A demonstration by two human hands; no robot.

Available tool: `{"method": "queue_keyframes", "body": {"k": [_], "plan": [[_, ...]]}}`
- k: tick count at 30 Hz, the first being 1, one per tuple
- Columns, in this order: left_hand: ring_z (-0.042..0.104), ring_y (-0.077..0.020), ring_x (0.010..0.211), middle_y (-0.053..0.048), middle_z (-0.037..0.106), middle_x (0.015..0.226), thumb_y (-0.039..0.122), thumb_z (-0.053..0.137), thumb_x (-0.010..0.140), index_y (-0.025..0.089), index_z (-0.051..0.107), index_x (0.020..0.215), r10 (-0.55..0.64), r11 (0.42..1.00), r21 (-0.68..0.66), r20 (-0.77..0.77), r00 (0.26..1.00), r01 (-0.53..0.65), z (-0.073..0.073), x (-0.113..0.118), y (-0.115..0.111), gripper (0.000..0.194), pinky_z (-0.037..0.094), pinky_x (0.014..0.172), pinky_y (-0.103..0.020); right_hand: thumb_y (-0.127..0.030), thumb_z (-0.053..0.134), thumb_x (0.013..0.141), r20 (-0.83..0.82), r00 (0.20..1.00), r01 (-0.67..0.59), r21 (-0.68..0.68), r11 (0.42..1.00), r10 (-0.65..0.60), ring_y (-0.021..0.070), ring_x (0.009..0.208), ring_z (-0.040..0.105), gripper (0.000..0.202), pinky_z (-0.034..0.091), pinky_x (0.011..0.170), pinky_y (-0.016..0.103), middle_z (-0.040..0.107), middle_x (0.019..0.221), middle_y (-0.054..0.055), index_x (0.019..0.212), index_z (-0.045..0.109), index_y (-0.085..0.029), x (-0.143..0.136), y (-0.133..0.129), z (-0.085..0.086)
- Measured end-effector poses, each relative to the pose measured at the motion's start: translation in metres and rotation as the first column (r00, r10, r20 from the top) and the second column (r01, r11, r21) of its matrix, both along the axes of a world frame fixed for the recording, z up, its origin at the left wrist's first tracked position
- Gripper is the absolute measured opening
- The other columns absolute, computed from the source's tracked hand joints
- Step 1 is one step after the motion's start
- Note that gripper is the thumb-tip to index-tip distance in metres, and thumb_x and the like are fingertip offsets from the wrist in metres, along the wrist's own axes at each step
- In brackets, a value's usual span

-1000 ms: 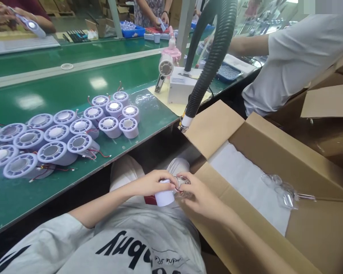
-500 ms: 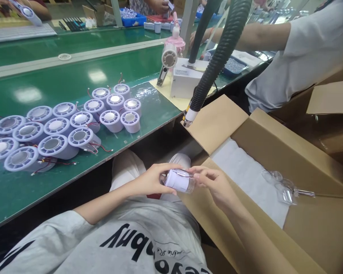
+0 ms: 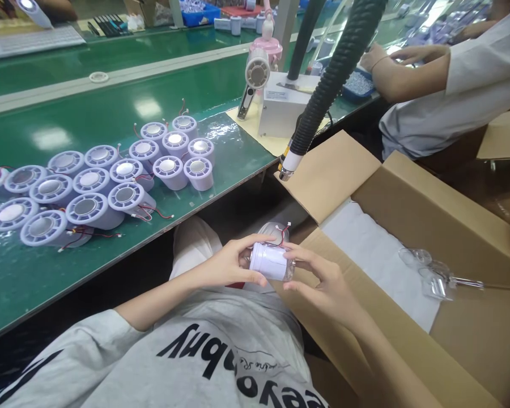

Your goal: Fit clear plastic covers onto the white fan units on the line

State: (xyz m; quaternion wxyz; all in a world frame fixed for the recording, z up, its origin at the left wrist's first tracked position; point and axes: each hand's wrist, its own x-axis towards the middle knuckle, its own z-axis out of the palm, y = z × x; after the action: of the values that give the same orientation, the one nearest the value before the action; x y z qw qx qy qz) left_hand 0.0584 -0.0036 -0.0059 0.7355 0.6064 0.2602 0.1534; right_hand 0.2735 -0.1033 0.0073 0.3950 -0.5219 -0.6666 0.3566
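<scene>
Above my lap I hold a pale lavender cylindrical fan housing [image 3: 270, 262] lying on its side. My left hand [image 3: 228, 262] is wrapped round its left end, thumb below and fingers above. My right hand [image 3: 325, 277] grips the other end, where a clear plastic piece [image 3: 289, 271] shows around the housing. Red and black wires [image 3: 282, 233] with small white connectors stick up from the top side. On the green bench to the left stand several similar lavender housings [image 3: 89, 180] with silver round centres and loose wires.
An open cardboard box [image 3: 446, 221] at my right holds clear plastic pieces [image 3: 436, 280] on a white liner [image 3: 376, 255]. A black corrugated hose [image 3: 329, 73] hangs over its corner. A handheld fan [image 3: 255, 73] stands by a white unit [image 3: 276, 107]. A co-worker's arms [image 3: 412, 68] are at far right.
The wires have come up above the housing, out of my right fingers. My right hand has shifted from pinching near the wires to spanning the housing's right end. The co-worker's arms have moved.
</scene>
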Motion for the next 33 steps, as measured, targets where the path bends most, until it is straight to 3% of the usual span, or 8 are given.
{"method": "queue_keyframes", "body": {"k": [7, 11, 23, 28, 33], "plan": [[0.055, -0.0263, 0.122, -0.009, 0.056, 0.135, 0.025, 0.084, 0.064, 0.026, 0.055, 0.132, -0.023, 0.987, 0.163, 0.101, 0.995, 0.006, 0.007, -0.006, -0.002, 0.074, 0.047, 0.099, -0.035, -0.029, 0.075, 0.081, -0.156, 0.988, -0.012, -0.179, 0.984, -0.016, 0.0249, 0.106, 0.065, 0.039, 0.058, 0.090, 0.041, 0.065, 0.119, 0.004, 0.117, 0.060, -0.027, -0.002, -0.001, 0.007], [0.054, -0.0262, 0.123, -0.009, 0.055, 0.136, 0.024, 0.083, 0.065, 0.027, 0.054, 0.133, -0.033, 0.980, 0.199, 0.102, 0.994, 0.012, 0.008, -0.008, -0.003, 0.074, 0.047, 0.100, -0.036, -0.030, 0.075, 0.081, -0.203, 0.979, -0.021, -0.228, 0.973, -0.026, 0.0255, 0.102, 0.065, 0.040, 0.059, 0.088, 0.042, 0.065, 0.116, 0.006, 0.117, 0.060, -0.026, -0.004, -0.002, 0.008], [0.054, -0.0276, 0.124, -0.010, 0.056, 0.136, 0.024, 0.084, 0.064, 0.026, 0.055, 0.132, -0.044, 0.951, 0.310, 0.078, 0.996, 0.017, 0.010, -0.009, -0.004, 0.074, 0.047, 0.102, -0.039, -0.036, 0.074, 0.081, -0.442, 0.890, -0.080, -0.396, 0.915, -0.114, 0.0206, 0.091, 0.065, 0.038, 0.056, 0.074, 0.030, 0.067, 0.105, 0.005, 0.113, 0.057, -0.025, -0.006, -0.004, 0.006], [0.052, -0.0283, 0.125, -0.010, 0.054, 0.137, 0.025, 0.084, 0.064, 0.027, 0.055, 0.132, -0.042, 0.959, 0.283, 0.066, 0.997, 0.022, 0.011, -0.011, -0.005, 0.075, 0.048, 0.100, -0.038, -0.044, 0.074, 0.080, -0.486, 0.857, -0.088, -0.467, 0.880, -0.172, 0.0188, 0.081, 0.065, 0.040, 0.056, 0.069, 0.029, 0.067, 0.092, 0.004, 0.109, 0.057, -0.023, -0.009, -0.001, 0.006], [0.055, -0.0287, 0.124, -0.011, 0.054, 0.139, 0.020, 0.084, 0.063, 0.026, 0.053, 0.135, -0.035, 0.993, 0.112, 0.093, 0.995, 0.024, 0.008, -0.009, -0.005, 0.078, 0.046, 0.103, -0.041, -0.049, 0.070, 0.081, -0.547, 0.807, -0.107, -0.507, 0.855, -0.224, 0.0171, 0.070, 0.065, 0.038, 0.057, 0.065, 0.030, 0.066, 0.087, 0.003, 0.106, 0.058, -0.022, -0.011, 0.002, 0.000]]}}
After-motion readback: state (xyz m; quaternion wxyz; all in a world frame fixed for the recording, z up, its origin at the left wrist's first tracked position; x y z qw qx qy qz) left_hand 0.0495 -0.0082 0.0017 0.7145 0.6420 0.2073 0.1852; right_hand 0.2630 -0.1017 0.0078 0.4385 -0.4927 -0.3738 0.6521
